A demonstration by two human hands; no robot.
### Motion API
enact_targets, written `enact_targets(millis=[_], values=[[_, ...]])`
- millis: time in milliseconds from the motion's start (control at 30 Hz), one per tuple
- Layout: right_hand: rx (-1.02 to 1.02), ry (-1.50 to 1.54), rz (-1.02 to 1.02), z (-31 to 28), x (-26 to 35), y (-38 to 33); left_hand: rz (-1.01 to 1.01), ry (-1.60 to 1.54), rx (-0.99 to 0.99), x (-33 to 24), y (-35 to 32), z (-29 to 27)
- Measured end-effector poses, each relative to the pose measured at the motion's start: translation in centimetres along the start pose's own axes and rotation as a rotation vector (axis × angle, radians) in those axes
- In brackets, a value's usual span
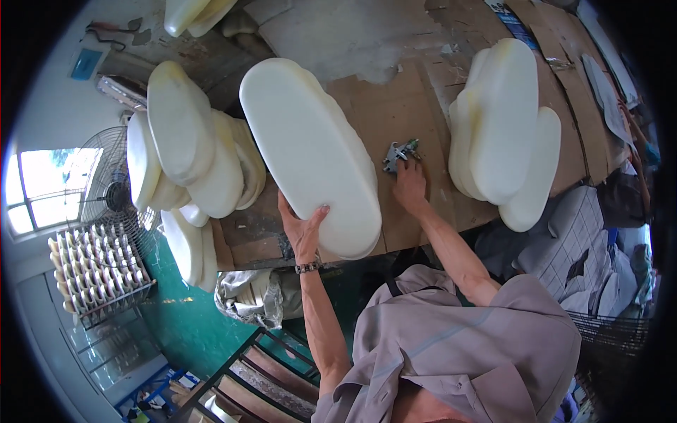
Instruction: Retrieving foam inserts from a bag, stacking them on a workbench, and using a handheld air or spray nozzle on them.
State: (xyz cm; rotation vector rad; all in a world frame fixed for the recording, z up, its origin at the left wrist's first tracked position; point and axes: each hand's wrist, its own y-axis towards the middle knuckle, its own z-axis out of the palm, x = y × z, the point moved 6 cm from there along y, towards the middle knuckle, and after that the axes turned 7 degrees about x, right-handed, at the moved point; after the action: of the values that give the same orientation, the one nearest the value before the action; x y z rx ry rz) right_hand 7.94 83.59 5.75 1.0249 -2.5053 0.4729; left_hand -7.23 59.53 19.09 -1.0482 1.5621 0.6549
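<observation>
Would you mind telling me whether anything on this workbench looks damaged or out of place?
The cardboard sheet covering the bench is torn and ragged along its far edge. Otherwise nothing stands out: the left hand steadies a white foam pad, and the right hand reaches a metal spray gun.

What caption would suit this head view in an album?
Left hand holds a white foam pad on the workbench as the right hand touches a metal spray gun.
</observation>
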Motion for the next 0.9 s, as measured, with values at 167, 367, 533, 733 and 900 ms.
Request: enact_targets(millis=[167, 367, 533, 733, 900], values=[[0.125, -0.219, -0.022, 2.6, -0.9, 1.0, -0.049, -0.008, -0.004, 1.0, 0.5, -1.4], [0.147, 0.625, 0.089, 0.0, 1.8, 1.3, -0.019, -0.111, -0.035, 1.8, 1.9, -1.0], [0.307, 1.043, -0.148, -1.3, 9.5, -0.6, -0.051, -0.342, 0.079, 1.8, 2.1, -0.3], [0.366, 1.092, -0.106, -4.5, 14.6, -6.3, -0.07, -0.395, 0.225, 2.5, 0.2, -2.7], [0.31, 1.163, 0.059, -0.2, 5.5, -9.3, 0.07, -0.059, 0.298, 1.7, -1.2, -0.7]])
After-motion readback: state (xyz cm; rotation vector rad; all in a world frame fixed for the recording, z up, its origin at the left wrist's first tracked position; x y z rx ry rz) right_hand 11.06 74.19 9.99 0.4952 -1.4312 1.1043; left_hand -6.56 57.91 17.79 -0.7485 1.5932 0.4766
